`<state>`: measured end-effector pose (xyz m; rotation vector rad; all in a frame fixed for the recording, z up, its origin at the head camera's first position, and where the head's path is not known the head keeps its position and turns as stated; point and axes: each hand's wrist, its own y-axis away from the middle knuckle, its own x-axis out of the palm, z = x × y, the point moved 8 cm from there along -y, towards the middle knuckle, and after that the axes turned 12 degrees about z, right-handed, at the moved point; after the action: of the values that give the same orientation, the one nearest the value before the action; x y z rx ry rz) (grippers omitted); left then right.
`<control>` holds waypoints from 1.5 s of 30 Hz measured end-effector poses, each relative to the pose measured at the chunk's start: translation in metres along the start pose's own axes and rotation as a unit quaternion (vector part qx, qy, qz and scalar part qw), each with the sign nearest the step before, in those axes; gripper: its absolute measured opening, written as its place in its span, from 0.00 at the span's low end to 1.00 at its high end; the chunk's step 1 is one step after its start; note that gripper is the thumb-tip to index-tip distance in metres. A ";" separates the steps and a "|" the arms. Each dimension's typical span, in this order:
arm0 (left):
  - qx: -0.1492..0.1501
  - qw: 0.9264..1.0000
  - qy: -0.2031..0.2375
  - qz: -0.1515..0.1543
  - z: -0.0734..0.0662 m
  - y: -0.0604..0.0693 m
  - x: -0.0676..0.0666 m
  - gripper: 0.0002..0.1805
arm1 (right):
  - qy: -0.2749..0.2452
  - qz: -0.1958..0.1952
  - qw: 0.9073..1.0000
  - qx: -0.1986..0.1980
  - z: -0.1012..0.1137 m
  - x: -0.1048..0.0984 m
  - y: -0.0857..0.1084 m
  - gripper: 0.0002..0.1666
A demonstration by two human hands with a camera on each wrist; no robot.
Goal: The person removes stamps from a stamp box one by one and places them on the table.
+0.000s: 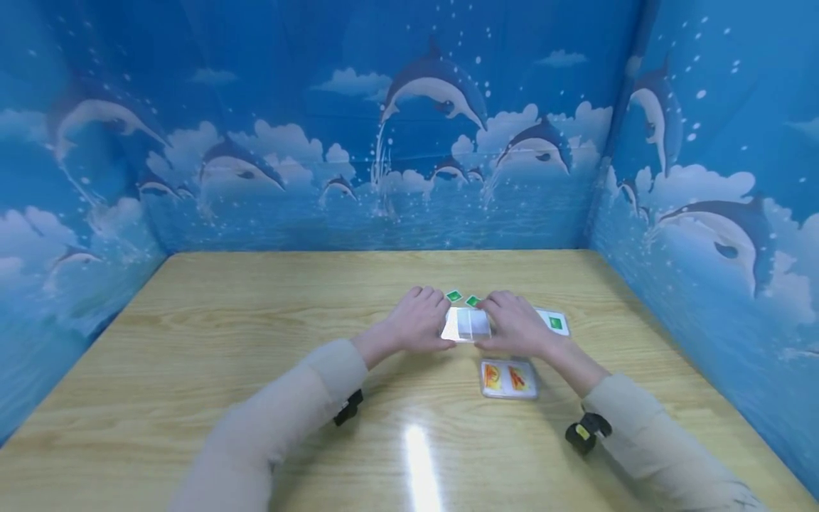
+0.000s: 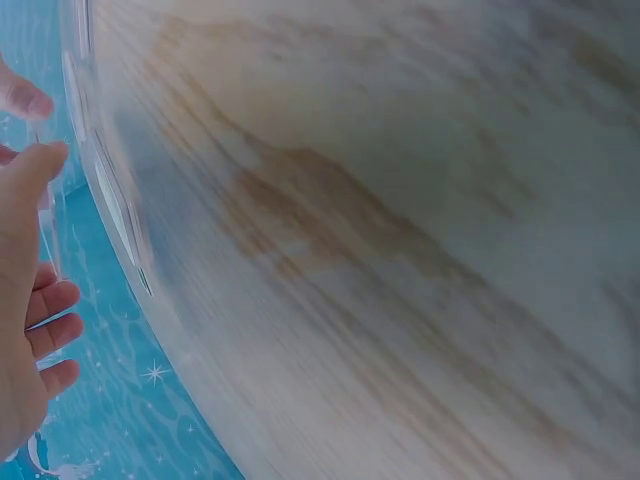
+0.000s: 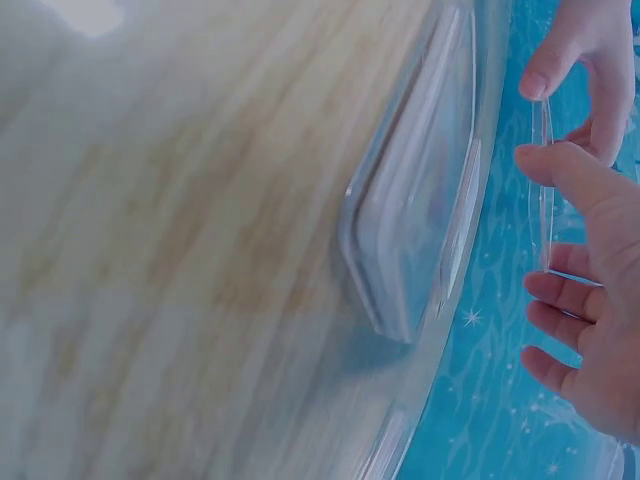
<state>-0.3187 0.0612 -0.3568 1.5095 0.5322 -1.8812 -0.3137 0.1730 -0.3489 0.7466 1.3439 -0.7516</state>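
Table [image 1: 269,299] below: left hand [image 1: 419,320] and right hand [image 1: 515,324] pinch 1 clear panel [image 1: 467,325].

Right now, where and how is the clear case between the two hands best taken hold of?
I would grip the clear case by its left and right ends, coming from each side, as the left hand and right hand do. In the wrist views it looks thin and flat, so a light pinch should suffice, leaving its middle uncovered.
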 end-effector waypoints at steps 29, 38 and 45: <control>-0.029 0.997 0.029 0.066 0.006 -0.033 0.015 0.38 | -0.024 0.075 0.997 0.025 -0.028 0.014 -0.022 0.42; -0.018 0.995 0.041 0.085 0.005 -0.034 0.021 0.34 | -0.036 0.096 0.994 0.032 -0.033 0.022 -0.024 0.42; -0.009 0.995 0.031 0.098 0.003 -0.035 0.023 0.34 | -0.037 0.103 0.994 0.030 -0.032 0.023 -0.023 0.41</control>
<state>-0.3489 0.0783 -0.3811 1.5532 0.4131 -1.6803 -0.3489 0.1860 -0.3750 0.8823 1.1621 -0.6511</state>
